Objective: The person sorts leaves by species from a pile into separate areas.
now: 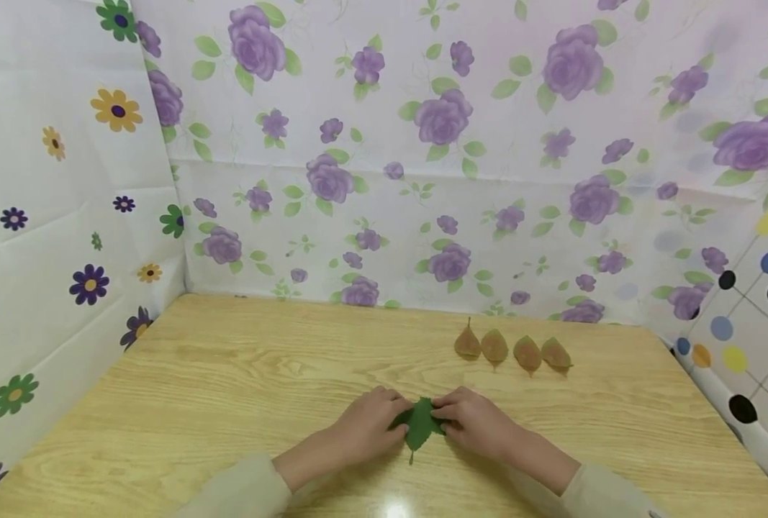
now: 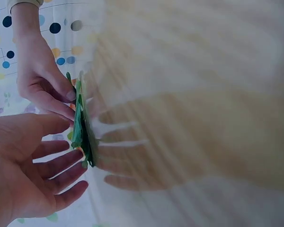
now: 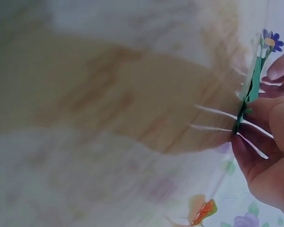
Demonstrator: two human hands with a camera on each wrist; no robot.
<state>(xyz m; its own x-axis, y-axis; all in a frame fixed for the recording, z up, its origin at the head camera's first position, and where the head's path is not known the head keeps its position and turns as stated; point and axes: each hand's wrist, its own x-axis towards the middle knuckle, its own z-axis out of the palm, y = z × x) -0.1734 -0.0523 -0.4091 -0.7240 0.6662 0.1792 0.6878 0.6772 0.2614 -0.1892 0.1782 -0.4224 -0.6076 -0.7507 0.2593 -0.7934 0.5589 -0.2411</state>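
Note:
Serrated green leaves (image 1: pixel 420 426) lie overlapping on the table in front of the person. The middle leaf's stalk points towards the person, and others stick out from under it to both sides. From the left, the left hand (image 1: pixel 372 426) touches the leaf edges, its fingers loosely spread in the left wrist view. Opposite it, the right hand (image 1: pixel 477 424) rests its fingertips and thumb on the right-hand leaves. Edge-on, the green leaves (image 3: pixel 252 90) look like a thin stack between both hands in the right wrist view. Parts of the outer leaves are hidden by fingers.
Several reddish-brown leaves (image 1: pixel 494 347) with greenish edges form a row farther back, right of centre. The wood-grain table (image 1: pixel 280 352) is glossy and reflects the hands. A purple-flowered sheet (image 1: pixel 384 237) hangs behind it, with patterned sheets on both sides.

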